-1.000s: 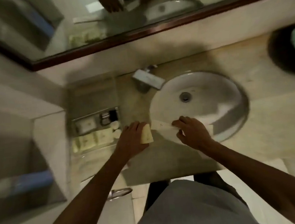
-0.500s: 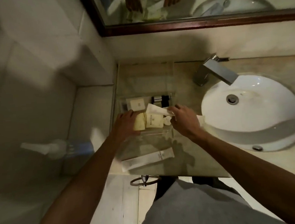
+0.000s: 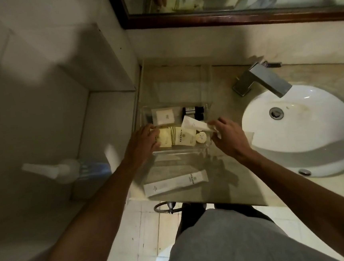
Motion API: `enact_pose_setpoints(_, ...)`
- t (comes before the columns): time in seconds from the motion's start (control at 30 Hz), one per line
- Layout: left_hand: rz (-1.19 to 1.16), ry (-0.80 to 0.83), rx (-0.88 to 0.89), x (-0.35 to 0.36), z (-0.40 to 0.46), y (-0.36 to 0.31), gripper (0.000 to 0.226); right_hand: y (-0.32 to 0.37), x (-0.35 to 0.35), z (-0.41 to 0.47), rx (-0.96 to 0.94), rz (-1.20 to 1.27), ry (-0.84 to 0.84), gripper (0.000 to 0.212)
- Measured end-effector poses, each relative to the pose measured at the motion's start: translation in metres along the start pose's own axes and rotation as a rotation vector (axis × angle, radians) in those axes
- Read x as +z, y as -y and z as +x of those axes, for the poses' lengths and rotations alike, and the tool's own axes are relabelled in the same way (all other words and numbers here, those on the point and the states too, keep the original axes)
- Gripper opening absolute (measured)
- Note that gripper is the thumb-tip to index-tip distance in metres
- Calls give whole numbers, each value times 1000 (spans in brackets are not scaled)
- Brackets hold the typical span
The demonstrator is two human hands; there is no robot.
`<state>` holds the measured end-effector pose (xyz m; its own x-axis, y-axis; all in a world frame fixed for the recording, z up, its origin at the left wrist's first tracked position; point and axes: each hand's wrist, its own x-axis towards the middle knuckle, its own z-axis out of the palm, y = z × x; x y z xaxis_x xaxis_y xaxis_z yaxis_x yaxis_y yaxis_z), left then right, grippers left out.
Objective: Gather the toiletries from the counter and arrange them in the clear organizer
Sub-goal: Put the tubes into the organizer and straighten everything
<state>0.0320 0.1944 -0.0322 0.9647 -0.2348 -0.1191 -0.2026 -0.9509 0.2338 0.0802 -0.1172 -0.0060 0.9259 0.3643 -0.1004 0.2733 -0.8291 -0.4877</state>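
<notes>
**A:** Your right hand (image 3: 229, 139) is pinching the near end of a white tube (image 3: 195, 124) between thumb and fingertips. The tube slants away from that grip toward the far left, over the right part of the clear organizer (image 3: 179, 153).

**B:** And what lies under it?

**A:** Just left of your right fingertips, a small round white item (image 3: 200, 137) sits in the organizer's front row. Further left of it lies a cream packet with printed lettering (image 3: 183, 138), then a yellowish packet (image 3: 165, 138).

**B:** What about your left hand?

**A:** Your left hand (image 3: 145, 142) rests with fingers loosely spread on the yellowish packet at the organizer's left end; you aren't closed around it, only laid on top. Beyond your left fingertips, in the back row, a white square sachet (image 3: 165, 116) lies flat, and to its right a small dark bottle (image 3: 192, 112) lies on its side.

**B:** Anything still outside?

**A:** A long white box (image 3: 175, 183) lies on the counter (image 3: 229, 177) nearer to you than both hands, between your forearms, well apart from either grip.
</notes>
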Motion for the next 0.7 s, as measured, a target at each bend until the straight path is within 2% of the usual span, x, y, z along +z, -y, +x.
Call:
enact_pose_setpoints(0.07,12,-34,-19,0,3,-5,38,2,1,1,5,11,-7,40)
enact_pose_setpoints(0.17,16,6,-22,4,3,-15,30,6,5,-1,19,30,5,41)
enact_pose_setpoints(0.23,-27,-21,-82,5,0,-20,34,10,10,-1,11,39,27,41)
enact_pose_setpoints(0.37,-242,-201,-381,0,-12,-25,56,38,23,15,-82,43,57,41)
enact_pose_setpoints(0.43,-318,-293,-489,0,-20,-25,54,56,32,31,-144,17,75,40)
enact_pose_setpoints(0.5,-308,-353,-479,1,-32,-29,43,72,43,46,-202,1,126,42)
enact_pose_setpoints(0.6,-306,-322,-412,9,-52,-36,36,83,58,60,-273,-54,223,53)
enact_pose_setpoints(0.7,-282,-247,-328,17,-68,-43,33,82,56,56,-270,-64,127,51)
